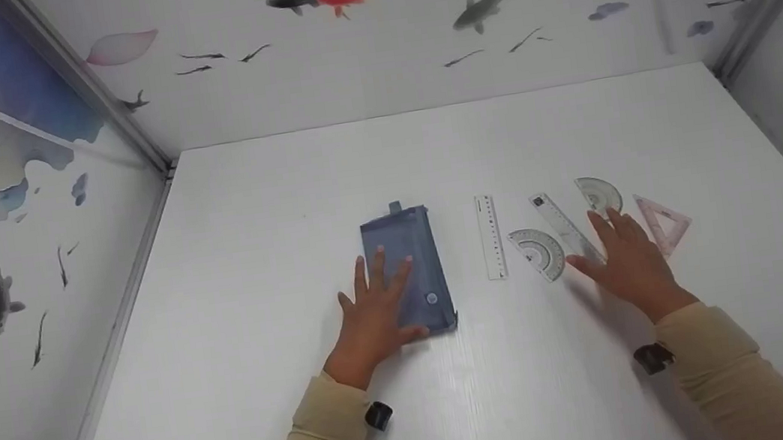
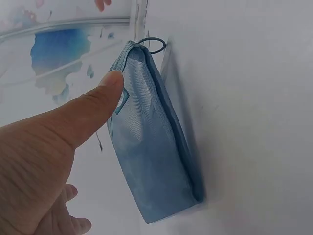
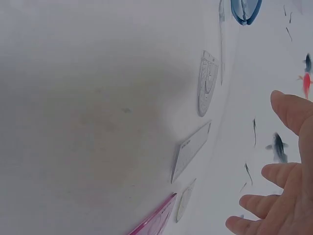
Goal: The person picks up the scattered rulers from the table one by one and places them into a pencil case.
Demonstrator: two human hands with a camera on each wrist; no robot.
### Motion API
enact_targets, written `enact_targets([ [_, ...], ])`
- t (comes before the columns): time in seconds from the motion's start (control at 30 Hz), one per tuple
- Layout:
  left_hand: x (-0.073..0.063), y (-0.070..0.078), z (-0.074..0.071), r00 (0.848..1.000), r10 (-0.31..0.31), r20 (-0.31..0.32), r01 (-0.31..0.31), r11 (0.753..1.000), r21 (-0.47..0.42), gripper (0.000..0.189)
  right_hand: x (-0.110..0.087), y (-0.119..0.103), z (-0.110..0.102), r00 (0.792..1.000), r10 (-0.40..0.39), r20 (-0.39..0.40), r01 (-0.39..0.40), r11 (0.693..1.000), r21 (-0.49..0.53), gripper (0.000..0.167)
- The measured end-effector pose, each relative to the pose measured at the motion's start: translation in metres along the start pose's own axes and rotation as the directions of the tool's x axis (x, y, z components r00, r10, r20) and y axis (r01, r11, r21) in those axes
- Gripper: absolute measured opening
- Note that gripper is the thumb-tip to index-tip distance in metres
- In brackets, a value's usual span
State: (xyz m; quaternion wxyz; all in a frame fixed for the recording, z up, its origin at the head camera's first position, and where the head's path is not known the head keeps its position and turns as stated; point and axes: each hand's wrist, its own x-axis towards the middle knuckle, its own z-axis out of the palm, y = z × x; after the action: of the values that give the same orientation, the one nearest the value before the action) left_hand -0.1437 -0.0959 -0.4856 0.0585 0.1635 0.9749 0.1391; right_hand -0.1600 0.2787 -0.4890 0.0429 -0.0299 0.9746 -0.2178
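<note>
A blue pencil pouch (image 1: 417, 243) with a snap button lies on the white table. My left hand (image 1: 367, 321) is over its left side, fingers spread, thumb by the lower edge. In the left wrist view the thumb overlaps the pouch (image 2: 151, 161). Over the measuring tools is my right hand (image 1: 632, 268), its fingers extended and holding nothing. Its fingertips overlap the far protractor (image 1: 603, 192), and its thumb tip is beside the nearer protractor (image 1: 550, 244). A clear ruler (image 1: 563, 222) slants between them, partly hidden by the hand. To the right is a pink set square (image 1: 678, 224).
Another clear ruler (image 1: 490, 237) lies between the pouch and the nearer protractor. White panels printed with fish stand around the table (image 1: 267, 191) at the back, left and right. Dark devices are strapped at both wrists.
</note>
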Motion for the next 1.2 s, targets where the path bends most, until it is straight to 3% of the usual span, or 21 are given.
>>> enact_targets([
  [0.37, 0.004, 0.006, 0.002, 0.997, 0.071, 0.016, -0.071, 0.997, -0.019, 0.099, 0.002, 0.002, -0.003, 1.000, 0.011, 0.028, -0.013, 0.997, 0.075, 0.094],
  [0.57, 0.006, 0.010, 0.003, 0.993, 0.116, -0.006, -0.116, 0.993, 0.024, 0.094, 0.005, 0.004, -0.004, 0.999, 0.015, 0.039, -0.020, 0.991, 0.130, 0.091],
  [1.2, 0.013, 0.020, 0.008, 0.988, 0.139, 0.066, -0.139, 0.990, -0.002, 0.090, 0.011, 0.013, -0.005, 0.993, 0.080, 0.089, -0.099, 0.968, 0.229, 0.089],
])
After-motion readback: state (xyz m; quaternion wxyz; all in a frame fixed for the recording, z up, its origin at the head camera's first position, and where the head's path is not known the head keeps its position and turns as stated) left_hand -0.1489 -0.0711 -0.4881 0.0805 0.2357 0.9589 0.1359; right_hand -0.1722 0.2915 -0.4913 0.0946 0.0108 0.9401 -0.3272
